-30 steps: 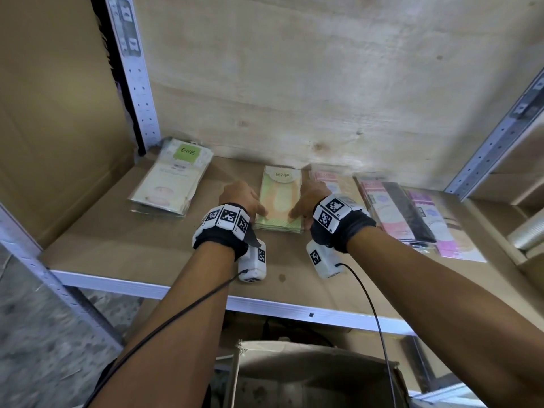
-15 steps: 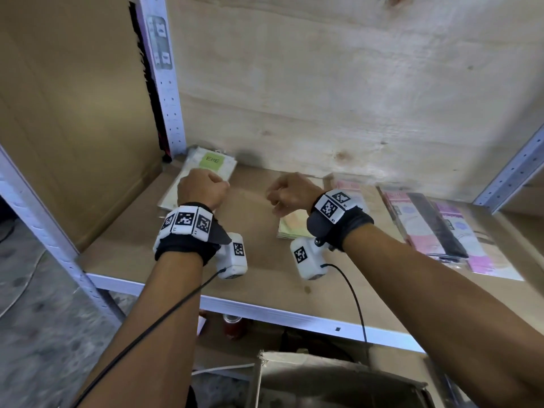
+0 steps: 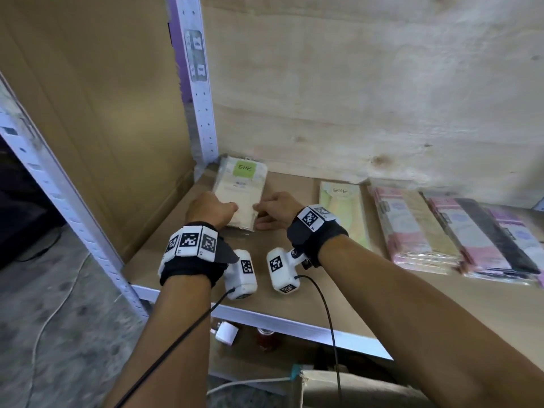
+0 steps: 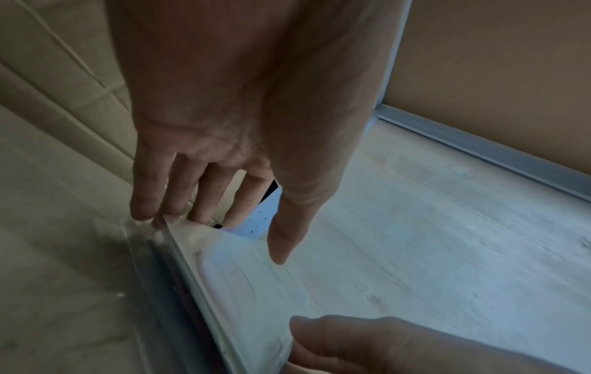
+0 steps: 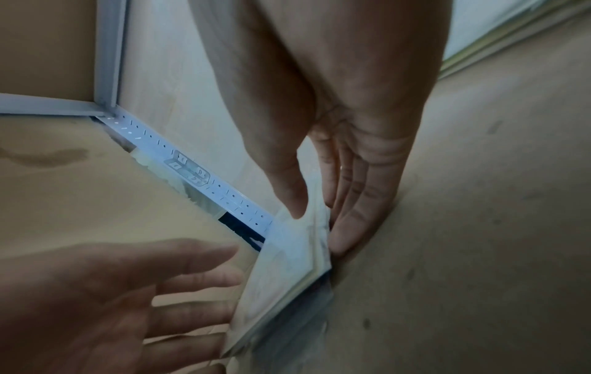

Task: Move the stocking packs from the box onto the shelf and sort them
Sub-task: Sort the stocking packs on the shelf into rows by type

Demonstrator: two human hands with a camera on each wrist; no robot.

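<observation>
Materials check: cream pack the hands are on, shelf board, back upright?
Cream pack: looks like a glossy clear plastic sleeve over a paper card; a transparent edge shows.
Shelf board: matte brown, probably fibreboard.
Back upright: seemingly white-painted metal, with punched holes.

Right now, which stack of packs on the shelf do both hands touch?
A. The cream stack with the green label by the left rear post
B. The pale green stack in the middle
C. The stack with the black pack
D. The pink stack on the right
A: the left hand and right hand flank the near end of the cream stack beside the post, fingers on its edges.
</observation>
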